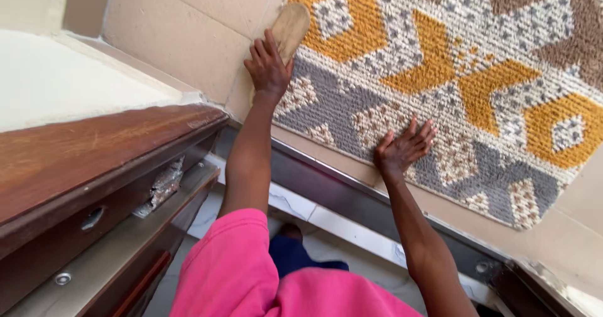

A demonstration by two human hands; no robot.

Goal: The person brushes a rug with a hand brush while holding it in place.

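A patterned rug (452,85) in yellow, grey, brown and cream lies on the beige tiled floor (182,28) beside the metal door track (352,191). The right hand (405,149) presses flat, fingers spread, on its near edge. The left hand (269,68) grips a worn tan brush (291,27) at the rug's corner.

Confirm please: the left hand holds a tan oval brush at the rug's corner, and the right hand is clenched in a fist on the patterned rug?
Not quite. In the head view, the right hand lies flat, fingers spread, on the patterned grey, white and yellow woven rug. The left hand does hold the tan oval brush.
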